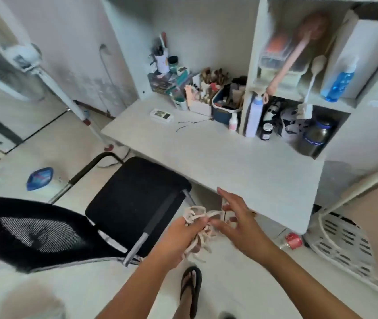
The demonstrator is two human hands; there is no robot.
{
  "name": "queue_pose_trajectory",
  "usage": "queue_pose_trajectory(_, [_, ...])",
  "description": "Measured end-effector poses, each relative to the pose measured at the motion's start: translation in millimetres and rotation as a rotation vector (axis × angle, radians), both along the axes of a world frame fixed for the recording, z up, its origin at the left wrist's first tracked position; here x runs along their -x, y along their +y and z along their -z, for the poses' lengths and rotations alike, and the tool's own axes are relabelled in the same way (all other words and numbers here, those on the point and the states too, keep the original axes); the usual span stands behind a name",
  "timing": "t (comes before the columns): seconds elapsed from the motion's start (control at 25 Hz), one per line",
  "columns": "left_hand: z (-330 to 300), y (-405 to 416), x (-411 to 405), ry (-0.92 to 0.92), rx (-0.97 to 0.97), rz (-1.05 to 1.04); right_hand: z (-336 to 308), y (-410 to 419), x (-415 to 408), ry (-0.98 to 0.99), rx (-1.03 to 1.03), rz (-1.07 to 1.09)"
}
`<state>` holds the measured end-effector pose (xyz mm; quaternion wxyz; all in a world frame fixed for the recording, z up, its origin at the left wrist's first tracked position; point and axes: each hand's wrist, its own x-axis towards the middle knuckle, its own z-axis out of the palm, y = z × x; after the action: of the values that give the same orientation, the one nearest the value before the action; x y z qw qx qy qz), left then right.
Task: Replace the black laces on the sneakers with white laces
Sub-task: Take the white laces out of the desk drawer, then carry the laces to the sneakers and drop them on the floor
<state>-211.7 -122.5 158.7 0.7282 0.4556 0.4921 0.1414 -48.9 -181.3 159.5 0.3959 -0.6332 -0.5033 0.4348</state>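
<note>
— What do we have in our hands?

— The white laces (200, 226). They are a loose, tangled bunch of flat, cream-white loops, up in the air in front of the desk (241, 162), above the floor (229, 284).

— How do we hold them?

— Our left hand (181, 238) is curled round the bunch, with loops sticking out above and below it. Our right hand (238, 217) pinches a strand with the thumb and one finger. Its other fingers are spread out.

— What is close by?

— A black chair (135, 194) stands just to the left, its arm near our left hand. Below the laces we see our foot in a black flip-flop (191, 288). Nothing sits between us and the desk edge.

— What is on the desk?

— A thin black cord (192, 124) lies there, well away from our hands. At the back are a small white box (161, 115) and a blue bin (226, 104) full of things. Shelves on the right hold a blue bottle (342, 81) and a dark jar (316, 137).

— And the room?

— White walls and a pale floor. A white fan (22, 70) stands at the left. A white basket (344, 245) sits low at the right.
</note>
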Motion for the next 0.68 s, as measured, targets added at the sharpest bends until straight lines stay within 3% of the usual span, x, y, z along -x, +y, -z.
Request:
queue_pose_trajectory(0.08, [-13.7, -17.7, 54.2, 0.050, -0.039, -0.035, -14.4, 12.1, 36.8, 0.005, 0.080, -0.331])
queue_pose_trajectory(0.2, [-29.6, -44.8, 138.8, 0.058, -0.096, -0.133, -37.1, 26.5, 109.4, 0.004, 0.155, -0.629])
queue_pose_trajectory(0.28, [-30.5, -58.4, 192.9, 0.121, -0.106, -0.265, -41.0, 37.0, 156.0, -0.084, 0.146, -0.685])
queue_pose_trajectory(0.4, [-26.3, -77.2, 301.5, 0.195, -0.042, -0.485, -47.8, 53.4, 251.3, -0.009, 0.128, -0.687])
queue_pose_trajectory(0.52, [-26.9, -87.4, 417.0, 0.095, 0.031, -0.680, -49.3, 67.6, 359.8, 0.106, 0.266, -0.743])
queue_pose_trajectory(0.68, [-26.8, -79.3, 532.8, -0.066, 0.036, -0.950, -35.7, 73.0, 488.8, -0.043, 0.337, -0.931])
